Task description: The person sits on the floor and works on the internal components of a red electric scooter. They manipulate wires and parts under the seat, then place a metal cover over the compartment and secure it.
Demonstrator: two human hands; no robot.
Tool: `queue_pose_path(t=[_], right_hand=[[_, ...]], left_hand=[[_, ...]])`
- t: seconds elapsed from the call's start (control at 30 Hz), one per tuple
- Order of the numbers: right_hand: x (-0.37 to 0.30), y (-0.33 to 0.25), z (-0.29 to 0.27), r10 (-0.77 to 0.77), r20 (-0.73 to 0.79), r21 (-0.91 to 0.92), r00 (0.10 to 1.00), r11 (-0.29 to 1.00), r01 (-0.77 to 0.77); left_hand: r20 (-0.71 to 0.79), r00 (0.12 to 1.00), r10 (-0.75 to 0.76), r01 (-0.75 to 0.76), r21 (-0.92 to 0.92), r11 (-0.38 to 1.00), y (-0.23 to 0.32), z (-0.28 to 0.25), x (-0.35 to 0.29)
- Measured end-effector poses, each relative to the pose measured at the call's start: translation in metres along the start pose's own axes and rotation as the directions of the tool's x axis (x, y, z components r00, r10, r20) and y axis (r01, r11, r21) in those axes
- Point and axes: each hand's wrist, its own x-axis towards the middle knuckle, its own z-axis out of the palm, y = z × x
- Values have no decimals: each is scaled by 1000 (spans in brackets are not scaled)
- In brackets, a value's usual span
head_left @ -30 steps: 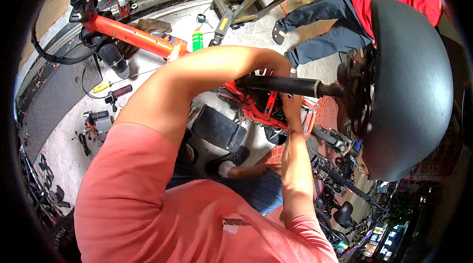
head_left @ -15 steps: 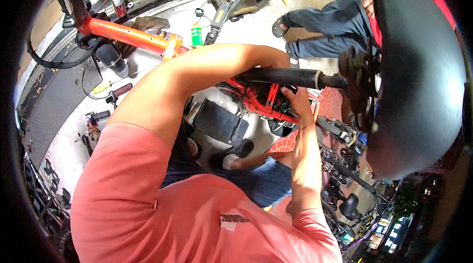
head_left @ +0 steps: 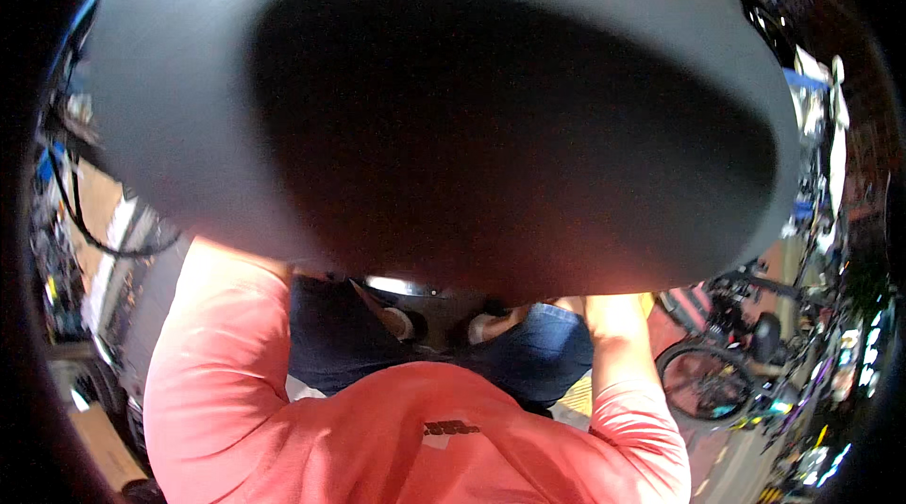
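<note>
Big black saddle (head_left: 453, 117) fills nearly the whole view, very near the camera, blurred, spreading from far left to far right and covering everything beyond it. Its underside/edge hangs right over the person's arms.

Both hands hidden behind the saddle. Left arm (head_left: 222, 287) in a salmon-pink sleeve goes up from the near left and vanishes under the saddle's lower left edge. Right arm (head_left: 613, 334), bare forearm w/ pink sleeve at the shoulder, rises at the right and also disappears under the saddle edge. Fingers of both hands: can't tell if open, closed or gripping anything, none visible.

Near centre: pink shirt (head_left: 415, 438) across chest and shoulders, small dark patch on it. Between the arms, dark blue jeans (head_left: 538, 353) and two shoes (head_left: 401, 323), seen looking straight down; a bright bit of metal just under the saddle edge above them, too small to identify.

Right side, beyond the right arm: a bike (head_left: 727, 353) w/ black wheel and frame, standing on a reddish floor, well apart from the person. Further right, more shiny parts and coloured bits, too warped by the lens rim to tell.

Left side: black cables (head_left: 85, 221) looping down beside the saddle's left edge, pale floor strip behind them, a brown cardboard box (head_left: 99, 447) at the near left corner. Rest of left rim is dark, cluttered, unclear.
</note>
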Motion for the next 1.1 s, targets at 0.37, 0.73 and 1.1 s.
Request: queue_pose_path(t=[0.37, 0.73, 1.1], right_hand=[[-12, 3, 19, -228, -89, -139, 970, 967, 215], [-27, -17, 17, -163, -179, -143, 970, 980, 138], [-27, -9, 17, -162, -192, -89, 968, 985, 147]], left_hand=[[118, 958, -262, 269, -53, 962, 27, -1, 1], [207, 917, -341, 369, -113, 923, 36, -11, 8], [466, 794, -389, 550, -280, 787, 22, -17, 46]])
